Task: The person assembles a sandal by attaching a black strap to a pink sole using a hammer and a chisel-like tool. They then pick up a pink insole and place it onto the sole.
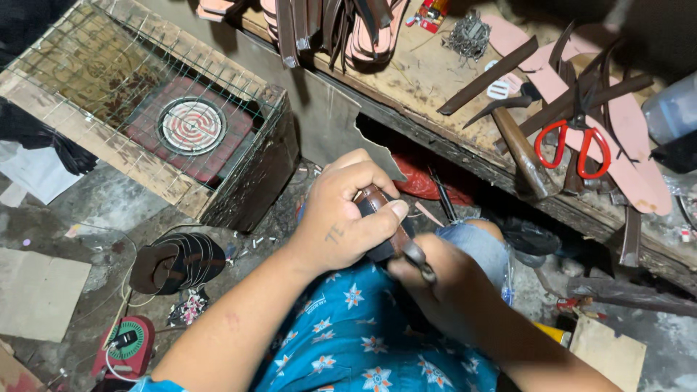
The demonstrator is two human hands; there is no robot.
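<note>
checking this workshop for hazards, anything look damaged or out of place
The thin grey panel under the wooden workbench has a jagged broken edge, leaving a hole. Small scraps litter the concrete floor. The left hand and right hand grip a brown strap normally.

Brown leather strap [379, 210], smooth with slight sheen; pliers [421, 263] of dull grey metal; scissors [573, 141] with glossy red plastic handles; hammer [524, 149] handle and workbench [428, 80] of rough, worn wood; printed cloth shorts [356, 334], matt
</note>
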